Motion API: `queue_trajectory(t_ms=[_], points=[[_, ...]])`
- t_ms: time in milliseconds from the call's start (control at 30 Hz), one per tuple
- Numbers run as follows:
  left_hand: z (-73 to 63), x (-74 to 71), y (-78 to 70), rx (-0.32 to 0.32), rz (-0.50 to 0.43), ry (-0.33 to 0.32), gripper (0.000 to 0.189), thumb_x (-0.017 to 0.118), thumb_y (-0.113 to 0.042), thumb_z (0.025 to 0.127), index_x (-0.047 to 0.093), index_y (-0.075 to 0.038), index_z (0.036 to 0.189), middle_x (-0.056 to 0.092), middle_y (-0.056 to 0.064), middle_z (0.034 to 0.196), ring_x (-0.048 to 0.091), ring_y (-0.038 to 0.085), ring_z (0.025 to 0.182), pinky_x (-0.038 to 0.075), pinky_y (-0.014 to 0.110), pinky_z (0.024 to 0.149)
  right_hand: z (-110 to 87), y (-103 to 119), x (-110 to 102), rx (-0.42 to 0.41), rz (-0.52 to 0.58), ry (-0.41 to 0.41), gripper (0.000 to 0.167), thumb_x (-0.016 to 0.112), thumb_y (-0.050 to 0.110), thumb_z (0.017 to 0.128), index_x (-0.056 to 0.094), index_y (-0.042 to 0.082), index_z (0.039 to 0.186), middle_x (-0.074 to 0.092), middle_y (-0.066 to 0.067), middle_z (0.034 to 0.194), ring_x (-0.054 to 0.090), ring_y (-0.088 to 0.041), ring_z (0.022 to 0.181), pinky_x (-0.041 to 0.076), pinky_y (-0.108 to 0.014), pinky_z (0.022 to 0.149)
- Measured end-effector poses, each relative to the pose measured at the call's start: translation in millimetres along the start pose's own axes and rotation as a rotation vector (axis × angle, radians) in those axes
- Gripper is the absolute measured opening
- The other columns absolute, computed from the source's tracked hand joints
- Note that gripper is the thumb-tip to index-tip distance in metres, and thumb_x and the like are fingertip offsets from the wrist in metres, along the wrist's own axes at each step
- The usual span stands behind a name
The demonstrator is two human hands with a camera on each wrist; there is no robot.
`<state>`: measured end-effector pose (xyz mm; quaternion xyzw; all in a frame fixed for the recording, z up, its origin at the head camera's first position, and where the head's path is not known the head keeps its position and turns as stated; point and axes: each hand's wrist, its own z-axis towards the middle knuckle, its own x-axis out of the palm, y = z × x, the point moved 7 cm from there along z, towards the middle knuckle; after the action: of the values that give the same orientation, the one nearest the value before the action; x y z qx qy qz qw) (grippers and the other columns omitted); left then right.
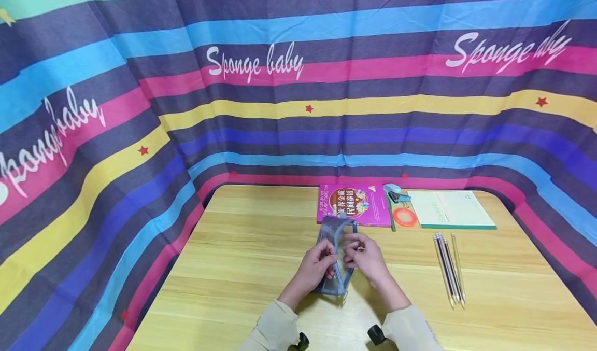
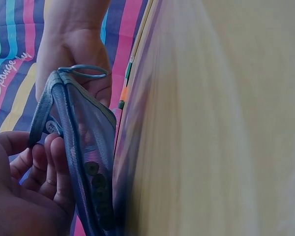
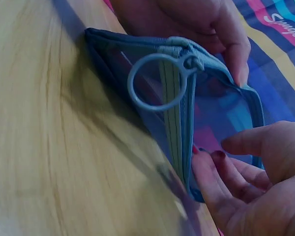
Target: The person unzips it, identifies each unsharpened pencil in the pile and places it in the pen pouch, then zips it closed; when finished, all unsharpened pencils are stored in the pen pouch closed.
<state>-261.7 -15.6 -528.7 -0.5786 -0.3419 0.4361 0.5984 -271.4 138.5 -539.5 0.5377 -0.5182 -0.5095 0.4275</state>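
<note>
A see-through pencil case [image 1: 329, 230] with grey-blue trim stands on the wooden table, its zipped mouth spread apart. At its near end hangs a ring-shaped zip pull [image 3: 131, 81]. My left hand [image 1: 316, 264] pinches one rim of the mouth between thumb and fingers, as the left wrist view shows. The right hand [image 1: 366, 257] is over the mouth, its fingers loosely bent; in the right wrist view its fingertips [image 3: 200, 160] lie against or close to the other rim, with the thumb apart from them. Round dark shapes show through the mesh, too unclear to name.
Several pencils [image 1: 450, 268] lie to the right. Farther back are a purple book [image 1: 378, 203], a stapler [image 1: 396, 194], an orange-red ring of tape [image 1: 404, 217], a green stick-like item [image 1: 392, 219] and a pale green notebook [image 1: 466, 208]. A striped curtain [image 1: 289, 143] surrounds the table.
</note>
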Motion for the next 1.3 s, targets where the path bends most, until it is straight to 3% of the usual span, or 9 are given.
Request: queue_trajectory(t_ms=[300,533,700,900,1300], points=[[0.0,-0.5,-0.2,0.011,-0.010,-0.015,0.006,0.057,0.004,0.098,0.052,0.001,0.096,0.051,0.004,0.077,0.054,0.013,0.056,0.050,0.019,0.050,3.3,-6.1,-12.4,-0.016,-0.037,-0.067,0.038,0.063,-0.009,0.090,0.062,-0.008,0.129,0.063,-0.014,0.099,0.065,-0.021,0.078,0.064,-0.034,0.064],[-1.3,-2.9,-0.6,0.004,-0.012,-0.018,0.006,0.058,0.003,0.098,0.052,0.004,0.098,0.051,0.006,0.072,0.054,0.014,0.056,0.051,0.019,0.050,3.9,-10.3,-19.6,-0.018,-0.131,-0.131,0.034,0.065,-0.006,0.091,0.065,-0.007,0.125,0.065,-0.017,0.103,0.064,-0.021,0.087,0.064,-0.031,0.069],[-0.1,-4.4,-1.8,0.012,-0.009,-0.023,0.007,0.058,0.004,0.098,0.052,0.004,0.097,0.052,0.007,0.070,0.054,0.015,0.055,0.050,0.020,0.050,5.1,-11.5,-22.3,-0.008,-0.106,-0.145,0.040,0.065,-0.010,0.088,0.057,-0.005,0.127,0.058,-0.022,0.115,0.065,-0.026,0.094,0.065,-0.033,0.073],[-0.4,-3.6,-1.6,0.010,-0.019,-0.017,0.006,0.058,0.003,0.098,0.052,0.004,0.098,0.050,0.003,0.070,0.054,0.014,0.056,0.051,0.019,0.050,3.8,-16.8,-19.1,0.022,-0.059,-0.103,0.041,0.064,-0.012,0.089,0.047,-0.004,0.125,0.061,-0.025,0.110,0.067,-0.023,0.077,0.066,-0.038,0.068],[0.4,-4.1,1.4,0.016,-0.020,-0.012,0.006,0.058,0.001,0.099,0.052,0.004,0.098,0.051,0.003,0.072,0.054,0.012,0.054,0.051,0.020,0.049,1.3,-16.7,-14.3,0.045,-0.024,-0.063,0.028,0.060,-0.009,0.094,0.056,-0.008,0.122,0.070,-0.021,0.094,0.067,-0.020,0.067,0.064,-0.037,0.061]])
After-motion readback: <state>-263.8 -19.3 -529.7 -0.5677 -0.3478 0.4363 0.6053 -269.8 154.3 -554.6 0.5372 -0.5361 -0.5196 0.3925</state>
